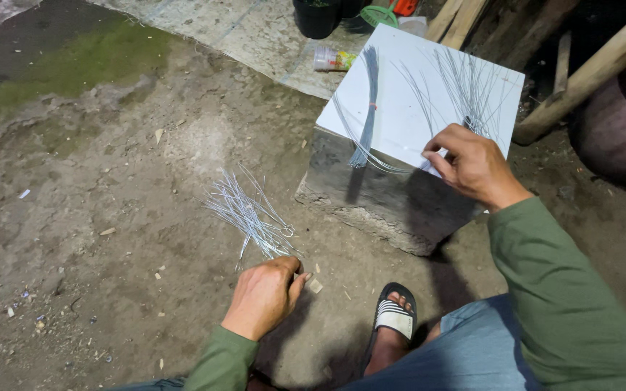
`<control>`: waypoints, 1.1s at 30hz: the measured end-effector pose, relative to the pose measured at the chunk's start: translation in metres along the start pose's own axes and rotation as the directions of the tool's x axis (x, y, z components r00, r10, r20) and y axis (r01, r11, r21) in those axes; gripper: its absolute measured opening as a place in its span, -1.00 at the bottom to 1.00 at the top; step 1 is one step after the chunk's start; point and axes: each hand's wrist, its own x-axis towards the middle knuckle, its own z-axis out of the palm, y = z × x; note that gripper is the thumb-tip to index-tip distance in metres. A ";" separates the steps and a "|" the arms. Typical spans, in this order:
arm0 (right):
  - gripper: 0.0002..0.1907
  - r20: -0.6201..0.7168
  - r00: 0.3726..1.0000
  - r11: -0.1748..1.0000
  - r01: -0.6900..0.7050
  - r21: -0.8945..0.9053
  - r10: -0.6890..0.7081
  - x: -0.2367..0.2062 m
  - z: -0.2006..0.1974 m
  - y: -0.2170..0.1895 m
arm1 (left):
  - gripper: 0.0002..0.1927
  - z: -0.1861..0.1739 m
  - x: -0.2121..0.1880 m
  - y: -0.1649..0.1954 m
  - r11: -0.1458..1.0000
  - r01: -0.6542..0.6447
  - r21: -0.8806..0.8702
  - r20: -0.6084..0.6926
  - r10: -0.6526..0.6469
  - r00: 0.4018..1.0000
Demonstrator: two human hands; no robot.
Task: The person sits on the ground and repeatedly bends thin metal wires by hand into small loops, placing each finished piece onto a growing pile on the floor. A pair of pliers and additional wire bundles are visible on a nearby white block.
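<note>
My left hand (264, 295) is curled shut low over the dirt floor (110, 188), pinching the near ends of a fanned wire bunch (248, 213) that lies on the ground. My right hand (472, 165) rests on the white board (407, 108) capping a concrete block (385, 199), its fingers bent around the base of some loose wires (465, 90); I judge it closed on them, though the grip itself sits under the knuckles. A tied bundle (367, 108) lies on the board to the left of that hand, hanging a little over the near edge.

To do this well, I would keep the left pinch tight at the very ends so the fan stays together, and draw only a few strands with the right so the rest do not tangle.

My sandal (394, 315) shows below. The pot (317, 16) and a small packet (333, 59) at the top are cut off or too small to read, and I cannot count the thin wires.
</note>
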 end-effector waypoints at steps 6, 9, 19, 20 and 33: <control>-0.86 -0.301 0.952 0.998 0.042 -0.053 -0.056 -0.007 -0.024 -0.009 | -0.78 -0.005 0.000 0.005 0.992 -0.009 -0.129 -0.027 0.006 1.000; -0.84 -0.429 0.895 0.992 0.091 -0.086 -0.120 -0.011 -0.044 -0.015 | -0.77 -0.004 -0.004 0.008 0.970 0.049 -0.236 -0.028 -0.057 0.998; -0.83 -0.348 0.785 0.841 0.541 -0.019 -0.513 -0.030 -0.031 -0.134 | -0.44 -0.015 -0.011 0.004 0.095 -0.060 -0.994 -0.081 -0.229 0.970; -0.80 -0.332 0.771 0.808 0.587 0.042 -0.543 -0.032 -0.020 -0.147 | -0.39 -0.020 -0.011 -0.002 -0.050 -0.070 -0.996 -0.053 -0.275 0.960; -0.77 0.025 0.999 0.682 0.000 0.731 -0.027 -0.069 0.067 -0.213 | -0.62 -0.050 -0.031 -0.084 0.055 -0.471 -0.880 -0.280 -0.862 0.422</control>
